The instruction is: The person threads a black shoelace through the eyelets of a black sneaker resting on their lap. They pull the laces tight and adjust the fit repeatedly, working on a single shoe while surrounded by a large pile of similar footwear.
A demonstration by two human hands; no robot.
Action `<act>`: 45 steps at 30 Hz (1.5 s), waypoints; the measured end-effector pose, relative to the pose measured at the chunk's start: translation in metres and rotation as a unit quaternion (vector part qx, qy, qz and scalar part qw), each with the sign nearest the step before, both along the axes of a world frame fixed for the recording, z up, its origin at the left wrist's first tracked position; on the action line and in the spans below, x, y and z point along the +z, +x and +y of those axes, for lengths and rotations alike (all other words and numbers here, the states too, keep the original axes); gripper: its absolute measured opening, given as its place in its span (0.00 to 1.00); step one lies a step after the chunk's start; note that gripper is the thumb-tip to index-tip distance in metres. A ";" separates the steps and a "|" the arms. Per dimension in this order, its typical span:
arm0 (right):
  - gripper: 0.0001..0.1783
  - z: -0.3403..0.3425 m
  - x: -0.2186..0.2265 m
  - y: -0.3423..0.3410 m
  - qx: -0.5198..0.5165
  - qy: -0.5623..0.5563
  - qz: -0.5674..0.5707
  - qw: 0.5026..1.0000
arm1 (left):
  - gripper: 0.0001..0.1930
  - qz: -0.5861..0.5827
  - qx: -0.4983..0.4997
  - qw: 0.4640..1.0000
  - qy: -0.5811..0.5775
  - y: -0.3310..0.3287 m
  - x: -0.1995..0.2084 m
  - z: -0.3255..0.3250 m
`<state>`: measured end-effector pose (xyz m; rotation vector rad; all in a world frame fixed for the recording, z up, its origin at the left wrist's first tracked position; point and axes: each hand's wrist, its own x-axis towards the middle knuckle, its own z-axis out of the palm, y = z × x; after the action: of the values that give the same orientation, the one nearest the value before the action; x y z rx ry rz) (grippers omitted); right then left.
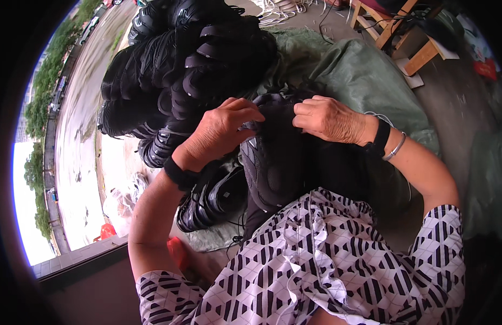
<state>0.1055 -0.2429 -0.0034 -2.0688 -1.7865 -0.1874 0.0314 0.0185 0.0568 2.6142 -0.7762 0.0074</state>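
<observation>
A dark shoe upper (pixel 270 170) with grey line patterns lies across my lap, its toe end toward me. My left hand (pixel 221 130) pinches the upper's far left edge, thumb and fingers closed together. On the opposite side, my right hand (pixel 329 119) has its fingers curled and closed on black material at the same far end. What lies exactly between the fingertips is partly hidden, and the dark material blends together there. Close beyond my left hand rises a big heap of nested black shoe uppers (pixel 180 70). A smaller stack of uppers (pixel 215 200) sits below my left wrist.
Crumpled green sheeting (pixel 364 70) spreads beyond my right hand. A wooden stool (pixel 424 57) stands at the far right, and white cords (pixel 283 11) lie at the back. A white plastic bag (pixel 121 203) and a low ledge (pixel 80 262) are on the left, beside a road.
</observation>
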 end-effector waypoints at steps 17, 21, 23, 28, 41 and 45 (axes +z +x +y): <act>0.07 0.014 -0.007 -0.010 -0.127 -0.051 0.262 0.955 | 0.13 0.233 0.134 0.949 -0.163 0.002 -0.024 -0.034; 0.08 0.017 0.031 0.009 -0.119 0.104 0.601 0.784 | 0.17 0.297 0.242 0.820 -0.426 -0.004 -0.031 -0.037; 0.08 0.017 0.042 0.007 -0.135 0.144 0.642 0.741 | 0.15 0.274 0.228 0.813 -0.460 -0.007 -0.044 -0.029; 0.15 0.039 0.013 -0.020 -0.079 0.036 0.684 0.724 | 0.13 0.219 0.188 0.795 -0.534 -0.007 -0.055 -0.027; 0.10 0.025 0.122 -0.020 0.076 0.314 0.663 0.675 | 0.15 0.237 0.208 0.746 -0.587 -0.014 -0.065 -0.019; 0.08 0.012 0.156 -0.035 0.106 0.264 0.546 0.788 | 0.15 0.224 0.102 0.885 -0.395 -0.009 -0.012 -0.032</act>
<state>0.0703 -0.2308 0.1526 -1.1086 -1.0102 0.4523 0.0224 -0.0135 0.0451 1.7920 -0.2396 -0.1763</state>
